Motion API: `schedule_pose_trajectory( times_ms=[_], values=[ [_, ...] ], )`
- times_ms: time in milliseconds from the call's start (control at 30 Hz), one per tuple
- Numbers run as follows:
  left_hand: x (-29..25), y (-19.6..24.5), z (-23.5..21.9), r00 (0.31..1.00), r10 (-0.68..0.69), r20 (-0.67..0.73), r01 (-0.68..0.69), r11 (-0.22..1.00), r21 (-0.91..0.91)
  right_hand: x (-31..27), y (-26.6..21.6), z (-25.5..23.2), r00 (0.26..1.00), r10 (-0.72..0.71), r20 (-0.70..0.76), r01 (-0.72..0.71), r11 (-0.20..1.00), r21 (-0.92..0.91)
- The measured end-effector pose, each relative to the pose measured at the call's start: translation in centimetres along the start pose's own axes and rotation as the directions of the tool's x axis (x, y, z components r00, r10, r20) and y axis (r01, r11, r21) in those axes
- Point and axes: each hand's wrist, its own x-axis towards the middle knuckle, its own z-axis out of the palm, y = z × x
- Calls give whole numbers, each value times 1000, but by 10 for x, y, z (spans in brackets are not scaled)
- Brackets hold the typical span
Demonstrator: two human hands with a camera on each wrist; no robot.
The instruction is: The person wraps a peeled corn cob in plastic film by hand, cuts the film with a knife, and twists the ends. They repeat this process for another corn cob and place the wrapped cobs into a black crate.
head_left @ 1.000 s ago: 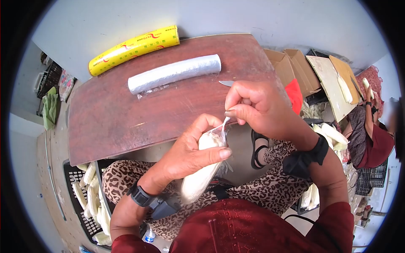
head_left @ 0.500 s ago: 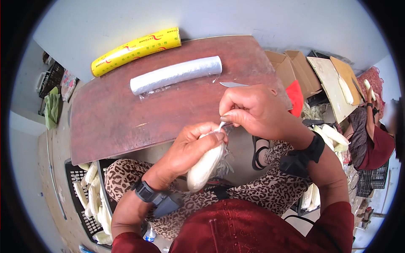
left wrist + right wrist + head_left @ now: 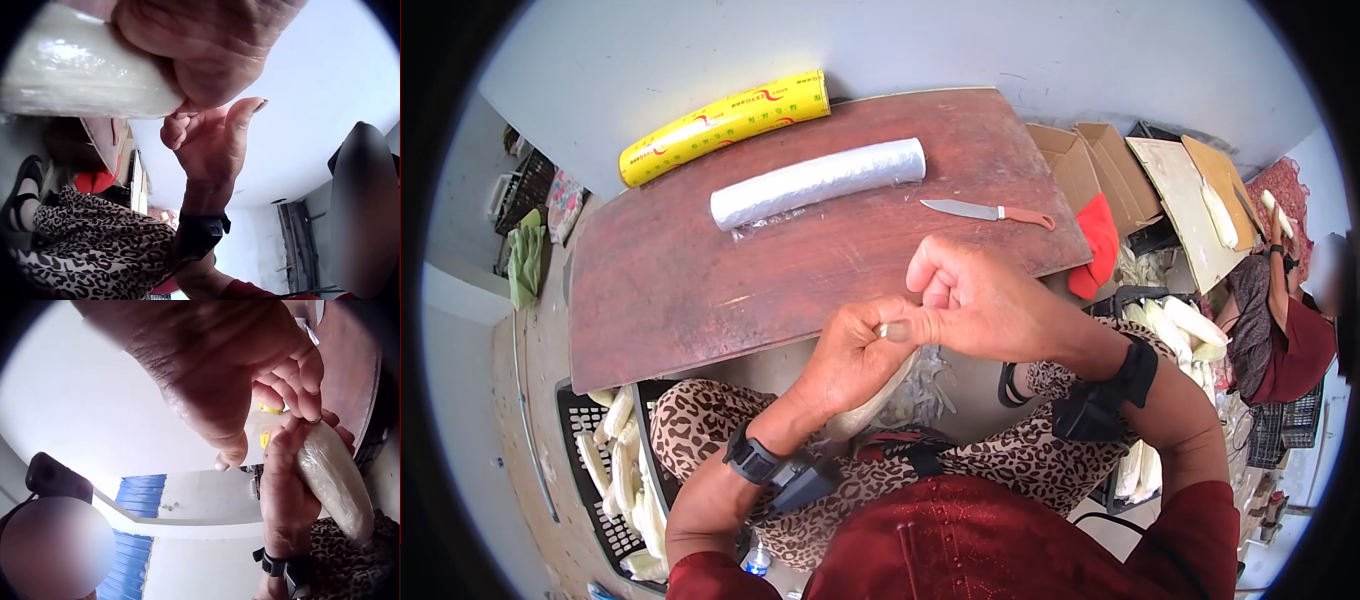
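My left hand (image 3: 840,350) grips an ear of corn (image 3: 334,481) wrapped in clear plastic film, above my lap in front of the table. In the head view the hands hide most of the ear; the right wrist view shows its glossy length. A whitish twisted tail of film (image 3: 259,422) sticks out at its top end. My right hand (image 3: 995,310) is right beside that end, its fingers loosely bent and its thumb apart from them in the right wrist view. The fingertips of the two hands overlap there.
On the brown table (image 3: 670,300) lie a roll of clear film (image 3: 820,183), a knife (image 3: 990,212) and a yellow roll (image 3: 725,128) at the back. Crates of corn (image 3: 615,470) stand left and right. Another person (image 3: 1285,320) sits at the far right.
My right hand has gone from pulling and twisting the film end to a loosened pose against my left hand. The left hand has turned over the corn's top, and the knife handle is uncovered.
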Motion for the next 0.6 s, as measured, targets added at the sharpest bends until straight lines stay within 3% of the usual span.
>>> schedule_pose_trajectory(
  times_ms=[67,133,233,333,433,600],
  values=[
    [0,0,0,1000,28,1,-28,999,31,4,12,6,997,-49,-56,53,996,71],
    [0,6,3,999,51,-6,-51,997,62,8,21,6,999,-12,-38,16,994,108],
    [0,28,3,979,-193,66,199,976,-92,10,18,-1,999,46,-14,-42,978,203],
    [2,17,7,1000,18,-11,-19,999,-51,7,11,-7,999,17,-29,-10,972,235],
    [3,5,4,999,36,-36,-33,995,90,8,15,-7,996,-64,-61,75,975,209],
    [2,7,1,982,-184,-44,183,983,-15,8,14,-4,985,-144,-97,157,979,133]
  ],
)
